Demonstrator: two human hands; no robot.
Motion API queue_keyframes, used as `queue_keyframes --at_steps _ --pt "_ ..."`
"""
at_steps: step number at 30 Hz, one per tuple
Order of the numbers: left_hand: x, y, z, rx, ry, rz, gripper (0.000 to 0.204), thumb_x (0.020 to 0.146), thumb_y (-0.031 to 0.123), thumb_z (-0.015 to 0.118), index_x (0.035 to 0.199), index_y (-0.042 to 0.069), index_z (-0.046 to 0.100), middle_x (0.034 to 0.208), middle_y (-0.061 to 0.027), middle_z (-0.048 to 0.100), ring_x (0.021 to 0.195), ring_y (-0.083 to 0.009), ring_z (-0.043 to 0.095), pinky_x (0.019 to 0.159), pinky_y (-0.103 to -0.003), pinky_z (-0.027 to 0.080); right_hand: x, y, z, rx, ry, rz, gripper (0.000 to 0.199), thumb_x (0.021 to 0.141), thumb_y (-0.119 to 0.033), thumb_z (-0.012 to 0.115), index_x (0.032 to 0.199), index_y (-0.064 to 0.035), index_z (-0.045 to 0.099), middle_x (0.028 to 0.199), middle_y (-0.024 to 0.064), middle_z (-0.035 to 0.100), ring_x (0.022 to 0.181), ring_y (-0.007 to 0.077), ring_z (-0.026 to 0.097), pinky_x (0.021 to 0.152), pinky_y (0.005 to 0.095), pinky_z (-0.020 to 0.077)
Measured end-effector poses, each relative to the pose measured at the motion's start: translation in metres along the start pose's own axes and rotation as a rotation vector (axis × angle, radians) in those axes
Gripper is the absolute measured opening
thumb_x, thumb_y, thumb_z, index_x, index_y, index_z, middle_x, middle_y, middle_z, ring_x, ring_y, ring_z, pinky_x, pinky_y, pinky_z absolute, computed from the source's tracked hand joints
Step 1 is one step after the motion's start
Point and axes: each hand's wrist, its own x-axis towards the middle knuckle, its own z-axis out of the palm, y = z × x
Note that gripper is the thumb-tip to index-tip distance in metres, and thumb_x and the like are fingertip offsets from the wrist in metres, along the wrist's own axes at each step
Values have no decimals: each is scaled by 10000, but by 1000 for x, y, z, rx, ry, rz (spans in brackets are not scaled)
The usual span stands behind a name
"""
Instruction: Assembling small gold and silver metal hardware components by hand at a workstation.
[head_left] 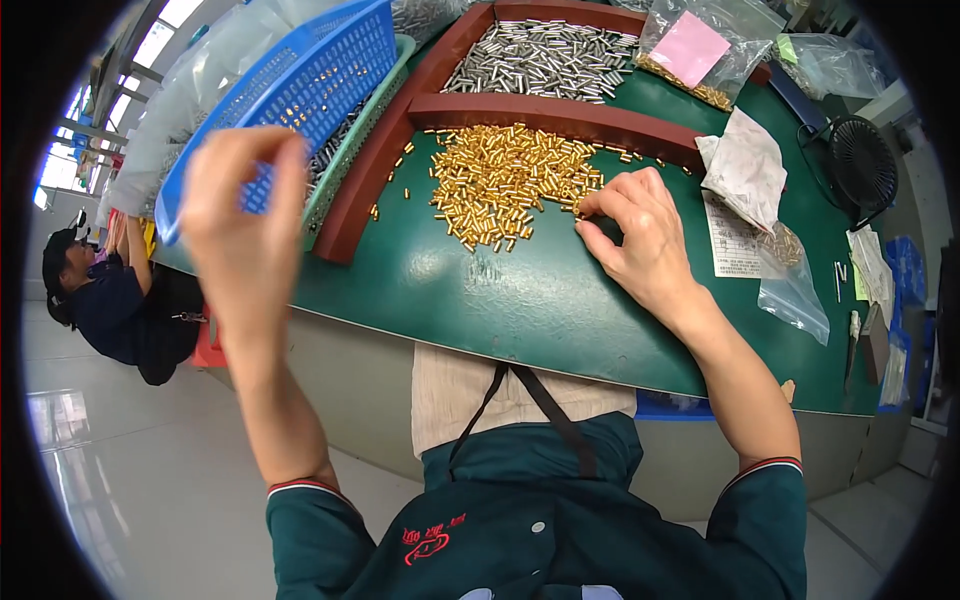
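Observation:
A heap of small brass-coloured cylinders lies on the green tabletop, with a few strays around it. At its right edge is my right hand, thumb and forefinger closed around what looks like one small brass-coloured cylinder. My left hand is raised at the left in front of a tilted blue perforated basket. Motion smears its fingers, so whether it holds anything cannot be made out. Some brass-coloured pieces show inside the basket. Beneath it stands a green basket with silver pieces.
Dark red wooden rails divide off a pile of silver pins behind. To the right are bagged brass pieces, a stained cloth, a printed sheet and a black fan. A seated person works at far left.

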Motion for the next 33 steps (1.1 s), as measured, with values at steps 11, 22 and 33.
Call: queue_keyframes --at_steps 11,22,33 --pt "-79 56 92 -346 -357 25 179 720 10 703 893 26 660 871 -78 577 845 -262 546 743 -372 422 3 -11 0 -6 -12 -44 141 688 -95 735 776 -73 628 801 41 554 862 252 514 758 376 419" --pt "-82 70 105 -326 -368 97 167 734 5 689 901 13 672 850 -76 575 805 -249 545 713 -361 435 -3 -26 -4 -89 -59 37 189 665 -164 765 739 -86 609 781 38 549 865 249 512 736 383 391" --pt "-86 83 107 -428 -339 -7 173 716 3 708 883 12 662 837 -91 582 804 -275 559 719 -382 442 -5 -23 -8 43 -146 13 150 708 -109 731 842 -53 694 830 48 597 874 243 534 754 368 417"
